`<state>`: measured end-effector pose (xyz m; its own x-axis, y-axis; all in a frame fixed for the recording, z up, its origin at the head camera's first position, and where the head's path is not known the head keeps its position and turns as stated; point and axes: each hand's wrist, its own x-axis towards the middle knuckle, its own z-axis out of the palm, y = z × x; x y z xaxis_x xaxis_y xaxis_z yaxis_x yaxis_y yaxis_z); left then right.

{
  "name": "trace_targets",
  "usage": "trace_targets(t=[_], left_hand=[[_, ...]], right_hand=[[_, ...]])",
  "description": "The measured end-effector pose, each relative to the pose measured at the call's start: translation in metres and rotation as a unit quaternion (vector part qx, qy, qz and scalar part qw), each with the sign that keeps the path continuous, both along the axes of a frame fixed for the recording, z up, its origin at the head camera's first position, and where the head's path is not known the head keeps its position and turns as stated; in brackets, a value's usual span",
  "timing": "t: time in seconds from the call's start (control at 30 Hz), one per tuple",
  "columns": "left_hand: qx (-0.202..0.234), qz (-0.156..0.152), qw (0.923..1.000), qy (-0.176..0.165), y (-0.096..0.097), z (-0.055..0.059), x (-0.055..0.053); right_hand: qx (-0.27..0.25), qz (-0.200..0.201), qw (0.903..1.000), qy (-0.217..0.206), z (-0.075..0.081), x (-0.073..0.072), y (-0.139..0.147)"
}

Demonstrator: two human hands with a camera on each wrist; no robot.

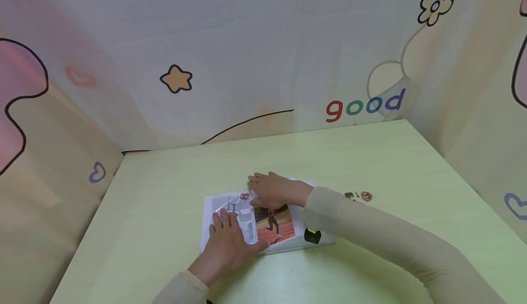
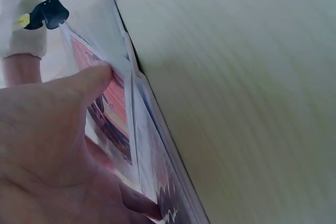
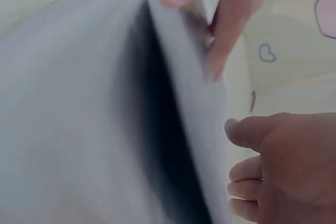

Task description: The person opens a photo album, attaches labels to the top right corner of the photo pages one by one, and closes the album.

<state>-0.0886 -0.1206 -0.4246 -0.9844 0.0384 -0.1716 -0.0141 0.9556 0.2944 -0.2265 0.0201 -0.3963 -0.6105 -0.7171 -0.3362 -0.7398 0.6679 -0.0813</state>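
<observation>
Both hands rest on the open album point(image 1: 207, 210), which lies on the bench point(image 1: 144, 231).

The left wrist view shows the layered lower edge of the album and the left thumb over the red picture point(image 1: 284, 232), details the head view shows less clearly; the right wrist view is partly blurred. The left hand point(image 1: 226, 244) has its grip wide open, fingers spread on the album; the right hand point(image 1: 273, 190) also lies with extended fingers, nothing grasped. Right of the album are small coloured pieces point(image 1: 366, 196); behind it, a printed cloth point(image 1: 247, 43) reads "good".
</observation>
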Motion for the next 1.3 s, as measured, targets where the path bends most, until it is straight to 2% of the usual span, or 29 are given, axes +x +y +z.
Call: trace_targets(t=[0.2,0.37,0.53,0.8,0.97,1.3], left_hand=[[0.027,0.001,0.9996,-0.005,-0.005,0.001,0.001],[0.020,-0.006,0.9997,0.007,-0.005,0.001,0.001],[0.019,0.004,0.9998,0.008,0.000,0.000,-0.001],[-0.004,0.019,0.9998,0.007,0.007,-0.003,-0.001],[-0.021,0.014,0.9995,0.020,0.008,-0.004,0.000],[-0.028,0.008,0.9988,0.039,0.008,-0.007,0.001]], right_hand=[[-0.030,0.021,0.9992,0.013,0.010,0.017,0.004],[-0.014,0.054,0.9982,0.021,0.004,0.031,0.000],[0.005,0.056,0.9981,0.024,-0.002,0.038,-0.005],[0.026,0.055,0.9973,0.042,-0.004,0.037,-0.005],[0.029,0.050,0.9976,0.038,-0.005,0.035,-0.004],[0.038,0.035,0.9979,0.039,-0.003,0.027,-0.004]])
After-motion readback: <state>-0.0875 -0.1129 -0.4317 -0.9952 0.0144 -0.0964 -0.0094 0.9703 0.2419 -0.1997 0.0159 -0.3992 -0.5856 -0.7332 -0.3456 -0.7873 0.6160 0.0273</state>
